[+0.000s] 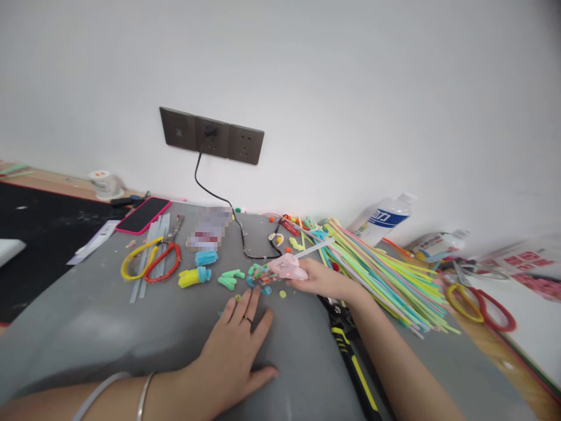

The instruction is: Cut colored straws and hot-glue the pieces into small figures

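My right hand (318, 279) is wrapped around a small pink glue gun (287, 267); a translucent glue stick (315, 248) juts from its back end. The gun's nozzle points left, over a cluster of small green and blue pieces (258, 271). My left hand (239, 345) rests on the grey table mat (131, 345) with its fingers spread, fingertips next to that cluster. Left of the cluster lie short green pipe-cleaner pieces (231, 279), a yellow bundle with a blue band (194, 276) and a blue bundle (206, 258).
Long coloured pipe cleaners (381, 269) lie at right, beside black-and-yellow pliers (350, 351) and a white bottle (385, 219). Scissors (153, 257) and a phone (144, 214) are at left; more scissors (482, 307) lie far right. A black cord (241, 228) runs to the wall socket (213, 137).
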Available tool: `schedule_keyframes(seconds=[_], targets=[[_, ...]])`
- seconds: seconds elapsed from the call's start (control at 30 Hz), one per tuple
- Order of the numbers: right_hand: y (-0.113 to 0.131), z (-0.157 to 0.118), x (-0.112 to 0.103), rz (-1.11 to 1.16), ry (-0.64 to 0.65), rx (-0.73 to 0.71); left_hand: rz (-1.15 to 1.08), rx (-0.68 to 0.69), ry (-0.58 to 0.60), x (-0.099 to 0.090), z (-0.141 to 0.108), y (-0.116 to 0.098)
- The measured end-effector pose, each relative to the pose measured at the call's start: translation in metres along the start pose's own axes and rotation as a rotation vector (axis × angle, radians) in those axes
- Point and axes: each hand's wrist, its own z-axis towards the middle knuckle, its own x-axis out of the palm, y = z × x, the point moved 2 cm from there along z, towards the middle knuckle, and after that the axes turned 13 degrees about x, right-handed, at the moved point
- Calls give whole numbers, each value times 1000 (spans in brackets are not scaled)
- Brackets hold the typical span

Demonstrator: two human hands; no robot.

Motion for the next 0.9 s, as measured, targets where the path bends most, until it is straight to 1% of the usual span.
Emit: schedule_keyframes(seconds=[0.27,0.5,0.57,0.73,0.9], targets=[[2,-1,0,5,16,-3,-22,-8,-23,4,-1,1],[-2,0,0,-5,-36,-31,-19,5,-68,6,-2,2],[-3,1,0,-8,-50,-35,-20,0,-63,5,-2,1],[-1,1,-1,10,-59,-48,-22,-4,3,0,0,0],[1,-6,-5,70,-84,-72,-23,2,-15,1,-1,0]])
